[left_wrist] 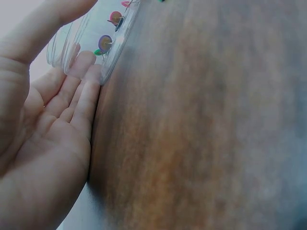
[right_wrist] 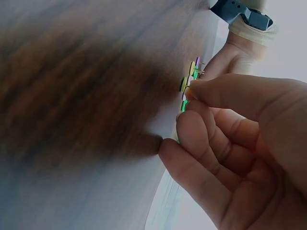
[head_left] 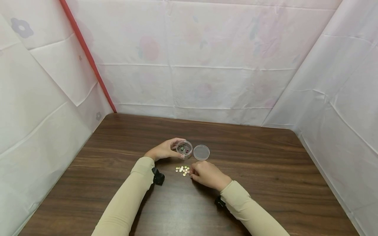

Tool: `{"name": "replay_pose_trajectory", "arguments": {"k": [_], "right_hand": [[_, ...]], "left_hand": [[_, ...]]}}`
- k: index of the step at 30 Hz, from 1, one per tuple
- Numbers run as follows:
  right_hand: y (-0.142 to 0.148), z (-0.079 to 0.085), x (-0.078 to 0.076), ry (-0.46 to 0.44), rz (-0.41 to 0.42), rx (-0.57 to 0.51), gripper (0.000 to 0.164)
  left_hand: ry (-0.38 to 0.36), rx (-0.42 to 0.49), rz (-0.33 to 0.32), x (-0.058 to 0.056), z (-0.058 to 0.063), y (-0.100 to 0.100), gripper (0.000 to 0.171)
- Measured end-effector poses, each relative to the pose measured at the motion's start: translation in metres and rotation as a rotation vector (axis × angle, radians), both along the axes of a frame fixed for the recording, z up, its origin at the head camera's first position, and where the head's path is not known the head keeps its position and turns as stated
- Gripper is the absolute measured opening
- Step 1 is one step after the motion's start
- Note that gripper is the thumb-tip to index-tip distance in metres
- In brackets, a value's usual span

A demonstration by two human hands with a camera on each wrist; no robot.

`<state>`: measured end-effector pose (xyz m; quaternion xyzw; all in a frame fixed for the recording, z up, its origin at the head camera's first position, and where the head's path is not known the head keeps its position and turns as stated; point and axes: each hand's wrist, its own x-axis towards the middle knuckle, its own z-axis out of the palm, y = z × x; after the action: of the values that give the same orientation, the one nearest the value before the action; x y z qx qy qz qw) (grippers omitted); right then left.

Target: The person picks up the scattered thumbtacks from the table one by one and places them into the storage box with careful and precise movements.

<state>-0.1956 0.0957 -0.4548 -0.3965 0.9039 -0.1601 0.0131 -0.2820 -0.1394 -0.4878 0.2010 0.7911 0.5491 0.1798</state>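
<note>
My left hand (head_left: 163, 150) grips a clear round plastic container (head_left: 184, 143), thumb on the near side and fingers round the far side. Inside it lie a few coloured thumbtacks (left_wrist: 105, 43), seen through the wall in the left wrist view. On the table nearer to me, several shiny thumbtacks (head_left: 181, 169) are spread flat, their pins pointing up in the right wrist view. At their right edge is my right hand (head_left: 209, 174), its thumb and index fingertips together on a thumbtack that the fingers mostly hide.
A clear round lid (head_left: 201, 152) lies just right of the container, beyond my right hand. The dark wood table (head_left: 265, 164) meets pale curtains (head_left: 192, 85) at the back and sides. Each wrist wears a black camera (head_left: 158, 177).
</note>
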Motion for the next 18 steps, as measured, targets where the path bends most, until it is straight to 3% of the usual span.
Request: {"name": "replay_pose_trajectory", "arguments": {"k": [12,18], "right_hand": [[0.0016,-0.0022,-0.0002,0.046,0.022,-0.043,0.007],[0.0012,0.0004,0.0006,0.01,-0.007,-0.025,0.008]], "left_hand": [[-0.016,0.028,-0.003,0.0011,0.0007,0.001,0.073],[-0.012,0.03,-0.007,0.0004,0.0,0.0007,0.075]]}}
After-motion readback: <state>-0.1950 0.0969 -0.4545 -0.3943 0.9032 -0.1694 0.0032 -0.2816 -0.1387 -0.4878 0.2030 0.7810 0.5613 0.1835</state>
